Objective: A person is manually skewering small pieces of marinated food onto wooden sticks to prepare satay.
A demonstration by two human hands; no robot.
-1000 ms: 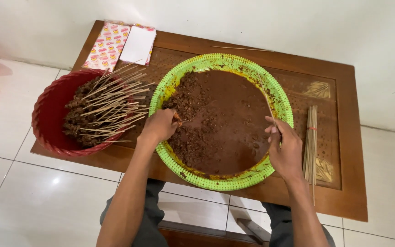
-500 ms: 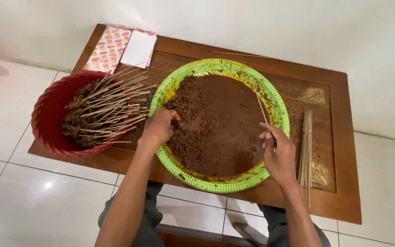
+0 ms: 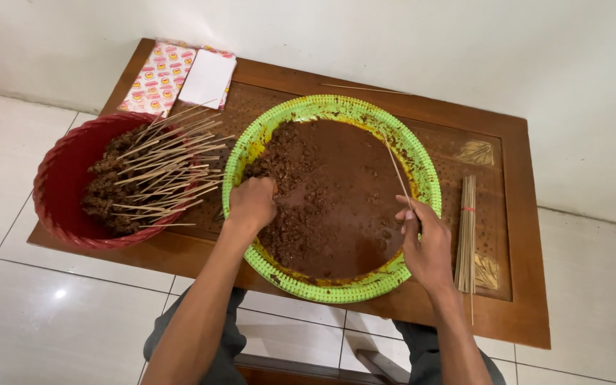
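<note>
Resting inside the near-left part of a green plastic basin (image 3: 425, 165), the left hand (image 3: 252, 204) is curled with its fingers buried in the dark brown marinated meat pieces (image 3: 301, 192), so whether it has closed on a piece cannot be told from above. The right hand (image 3: 425, 246) sits over the basin's right rim, its thumb and fingers pinched around one thin bamboo skewer (image 3: 398, 170), which slants up and away from the hand across the sauce toward the far rim. The meat lies mostly on the left half of the basin, while smoother brown sauce fills the middle and right. Just left of the basin stands a red basket (image 3: 62, 187) holding a heap of loaded skewers (image 3: 158, 171), their bare stick ends fanning out toward the basin and the meat ends lying at the basket's left. A bundle of bare skewers (image 3: 466, 235) lies on the wooden table (image 3: 522, 235) just right of the basin, close to the right hand. At the far left corner of the table lie patterned paper packets (image 3: 160, 75), and a single loose stick (image 3: 365, 88) lies beyond the basin.
</note>
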